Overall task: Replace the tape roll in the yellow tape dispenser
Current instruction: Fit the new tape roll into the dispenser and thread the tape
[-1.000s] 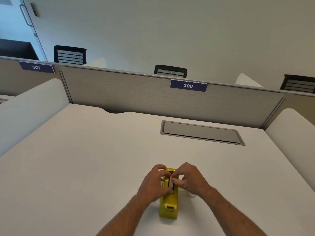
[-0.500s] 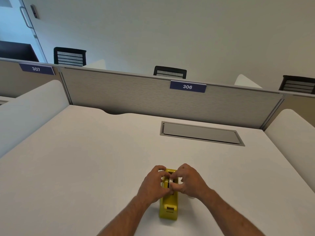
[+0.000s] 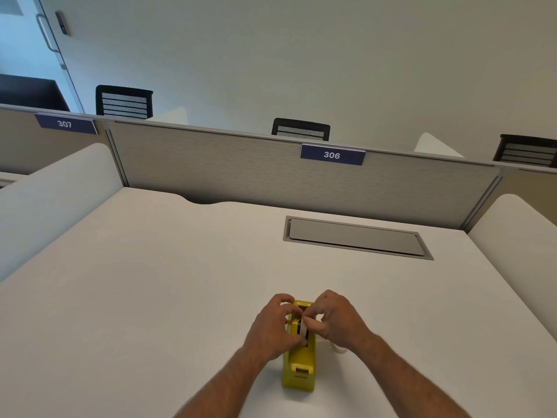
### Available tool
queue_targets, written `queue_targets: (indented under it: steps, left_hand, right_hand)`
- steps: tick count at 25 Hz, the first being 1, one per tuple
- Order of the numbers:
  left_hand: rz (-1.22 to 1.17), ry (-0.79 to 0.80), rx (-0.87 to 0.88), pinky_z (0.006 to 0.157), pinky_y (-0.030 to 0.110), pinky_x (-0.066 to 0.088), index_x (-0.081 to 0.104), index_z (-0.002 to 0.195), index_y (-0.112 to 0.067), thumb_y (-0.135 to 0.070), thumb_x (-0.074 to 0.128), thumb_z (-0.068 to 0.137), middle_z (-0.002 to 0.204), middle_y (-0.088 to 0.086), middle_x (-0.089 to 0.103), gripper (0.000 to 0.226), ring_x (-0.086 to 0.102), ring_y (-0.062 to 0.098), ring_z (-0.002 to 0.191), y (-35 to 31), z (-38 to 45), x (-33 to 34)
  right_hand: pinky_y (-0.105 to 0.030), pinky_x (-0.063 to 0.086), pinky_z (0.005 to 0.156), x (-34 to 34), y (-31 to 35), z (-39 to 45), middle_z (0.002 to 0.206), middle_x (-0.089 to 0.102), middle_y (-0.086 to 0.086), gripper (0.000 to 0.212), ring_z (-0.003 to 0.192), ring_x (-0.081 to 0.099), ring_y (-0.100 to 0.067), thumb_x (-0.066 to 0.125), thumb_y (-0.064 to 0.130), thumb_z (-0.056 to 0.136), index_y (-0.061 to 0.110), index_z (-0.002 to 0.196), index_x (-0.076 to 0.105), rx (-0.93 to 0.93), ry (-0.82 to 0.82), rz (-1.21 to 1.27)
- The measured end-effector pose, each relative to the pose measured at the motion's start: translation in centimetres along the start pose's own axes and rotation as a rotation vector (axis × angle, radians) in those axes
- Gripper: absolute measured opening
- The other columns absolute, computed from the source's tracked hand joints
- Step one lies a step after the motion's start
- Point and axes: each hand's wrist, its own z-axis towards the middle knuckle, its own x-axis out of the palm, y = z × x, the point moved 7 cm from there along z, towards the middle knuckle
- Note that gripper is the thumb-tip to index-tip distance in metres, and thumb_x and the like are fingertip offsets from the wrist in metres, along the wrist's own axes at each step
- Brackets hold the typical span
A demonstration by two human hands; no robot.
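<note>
Our left hand (image 3: pixel 272 325) and right hand (image 3: pixel 337 322) pinch what looks like a pale tape roll (image 3: pixel 302 328) in the yellow plastic tape dispenser (image 3: pixel 298 365) on the white desk (image 3: pixel 150 282); crooked seating could jam it.

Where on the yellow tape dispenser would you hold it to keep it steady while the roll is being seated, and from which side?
Grip the yellow tape dispenser across its two long flat flanks, coming from above at the bare near half. The body is narrow, and both hands crowd the roll slot farther back.
</note>
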Motion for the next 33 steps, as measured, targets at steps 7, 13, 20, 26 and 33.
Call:
queue_targets:
  steps: [7, 13, 20, 26, 33]
  left_hand:
    - [0.006, 0.007, -0.013, 0.08, 0.018, 0.051, 0.065, 0.115, -0.037, -0.052, 0.085, 0.06, 0.137, -0.018, 0.041, 0.061, 0.056, 0.007, 0.097, 0.2, 0.1, 0.3]
    - [-0.013, 0.016, -0.006, 0.076, 0.015, 0.049, 0.065, 0.116, -0.038, -0.049, 0.086, 0.059, 0.135, -0.019, 0.041, 0.063, 0.056, 0.006, 0.096, 0.1, 0.1, 0.1]
    - [-0.01, 0.004, -0.013, 0.087, 0.024, 0.055, 0.067, 0.117, -0.032, -0.048, 0.086, 0.062, 0.137, -0.016, 0.042, 0.06, 0.055, 0.008, 0.102, -0.2, 0.0, -0.1]
    - [0.009, 0.0, -0.024, 0.09, 0.029, 0.056, 0.067, 0.116, -0.031, -0.047, 0.086, 0.063, 0.139, -0.014, 0.042, 0.059, 0.058, 0.012, 0.106, -0.4, -0.1, -0.2]
    - [0.028, 0.007, -0.031, 0.092, 0.03, 0.056, 0.066, 0.118, -0.032, -0.048, 0.086, 0.063, 0.14, -0.013, 0.042, 0.06, 0.057, 0.013, 0.108, -0.2, -0.1, 0.0]
  right_hand:
    - [-0.032, 0.056, 0.075, -0.1, -0.2, 0.0, 0.087, 0.067, 0.018, 0.019, 0.092, 0.056, -0.008, 0.073, 0.043, 0.078, 0.031, 0.093, 0.078, 0.027, 0.019, 0.048]
    - [-0.031, 0.056, 0.078, 0.5, -0.3, -0.3, 0.088, 0.047, 0.033, 0.047, 0.102, 0.048, -0.003, 0.071, 0.055, 0.06, 0.034, 0.103, 0.069, 0.0, 0.065, 0.011]
    - [-0.034, 0.056, 0.076, 0.5, -0.5, -0.1, 0.089, 0.063, 0.021, 0.036, 0.096, 0.053, -0.007, 0.07, 0.051, 0.068, 0.034, 0.099, 0.076, 0.019, 0.03, 0.034]
    - [-0.035, 0.056, 0.076, 0.0, -0.6, 0.1, 0.087, 0.071, 0.016, 0.017, 0.091, 0.058, -0.008, 0.074, 0.039, 0.076, 0.034, 0.092, 0.079, 0.06, 0.009, 0.091]
    - [-0.036, 0.057, 0.075, 0.1, -1.0, 0.2, 0.086, 0.071, 0.016, 0.012, 0.09, 0.058, -0.007, 0.074, 0.036, 0.079, 0.034, 0.09, 0.079, 0.073, -0.003, 0.117]
